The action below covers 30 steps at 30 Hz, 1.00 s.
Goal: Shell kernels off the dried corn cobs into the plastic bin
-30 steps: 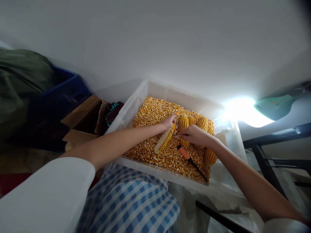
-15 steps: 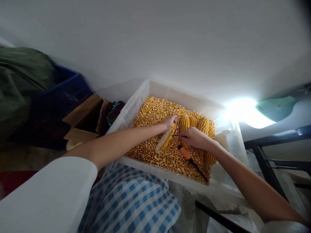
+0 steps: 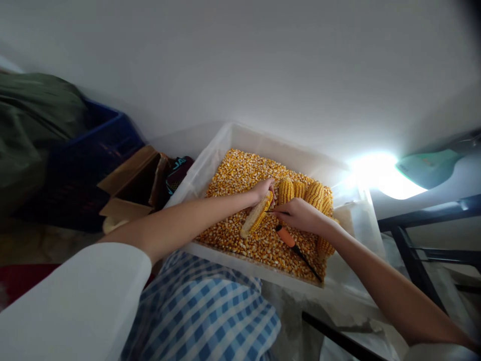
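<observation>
White sleeves (image 3: 75, 301), blue-checked clothing (image 3: 210, 316)

Two hands (image 3: 301, 213), one tub (image 3: 263, 140) and at least five cobs (image 3: 258, 216) show.

I see one corn cob (image 3: 256, 218) slanting over loose kernels (image 3: 240, 170), bare and pale leftward, yellow-rowed rightward; a thin dark tool (image 3: 285, 213) points at those rows.

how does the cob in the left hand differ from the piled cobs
The held cob is partly stripped, baring a pale side; the piled cobs show full kernel rows where visible. The held cob is gripped by the left hand; the piled cobs lie among loose kernels. Both bear yellow kernels.
</observation>
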Each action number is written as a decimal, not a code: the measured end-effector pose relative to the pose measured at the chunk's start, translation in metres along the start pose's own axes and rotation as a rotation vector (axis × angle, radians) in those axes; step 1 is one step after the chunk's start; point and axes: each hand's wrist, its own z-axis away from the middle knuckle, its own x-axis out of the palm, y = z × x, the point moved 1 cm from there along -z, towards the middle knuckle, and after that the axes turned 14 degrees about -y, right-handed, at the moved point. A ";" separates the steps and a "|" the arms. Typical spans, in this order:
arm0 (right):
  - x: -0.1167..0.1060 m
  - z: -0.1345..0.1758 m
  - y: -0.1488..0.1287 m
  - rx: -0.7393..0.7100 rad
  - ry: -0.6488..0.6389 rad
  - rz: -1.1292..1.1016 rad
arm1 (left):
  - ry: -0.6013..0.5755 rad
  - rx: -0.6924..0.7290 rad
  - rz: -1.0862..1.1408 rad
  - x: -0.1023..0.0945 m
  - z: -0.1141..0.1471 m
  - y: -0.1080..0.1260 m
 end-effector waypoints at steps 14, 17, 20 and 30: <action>0.002 0.001 -0.013 0.145 -0.014 0.203 | 0.016 -0.005 -0.040 -0.001 0.002 -0.001; 0.009 -0.002 -0.022 0.234 -0.038 0.278 | 0.041 0.015 -0.042 0.000 0.002 0.000; 0.017 -0.008 -0.029 0.288 -0.049 0.317 | 0.061 0.008 -0.054 0.000 0.002 0.000; 0.014 -0.011 -0.020 0.194 -0.060 0.300 | 0.120 0.042 -0.111 0.000 0.001 -0.002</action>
